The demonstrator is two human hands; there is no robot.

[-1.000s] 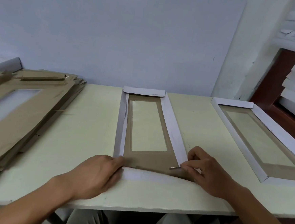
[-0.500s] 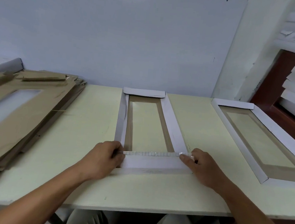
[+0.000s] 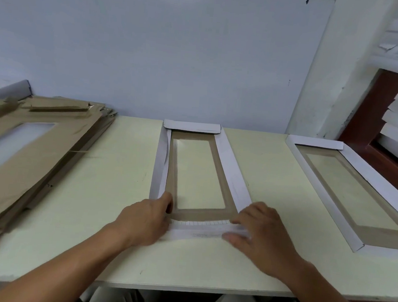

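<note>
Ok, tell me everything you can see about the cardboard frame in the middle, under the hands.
The frame is a long, flat cardboard piece. It is brown inside, with a rectangular window and white flaps along all four edges. It lies mid-table, its long side running away from the person. The left hand rests on its near left corner, and the right hand presses the near flap down.

- near flap in the grip, between left hand and right hand — white, with a row of fine dark ticks along its far edge
- box frame beyond the grip — white side flaps, brown card inside, clear window
- table under the grip — pale yellow-green
- stack of blanks left of the grip — kraft brown, whitish windows
- second frame right of the grip — white rim, brown inside
</note>
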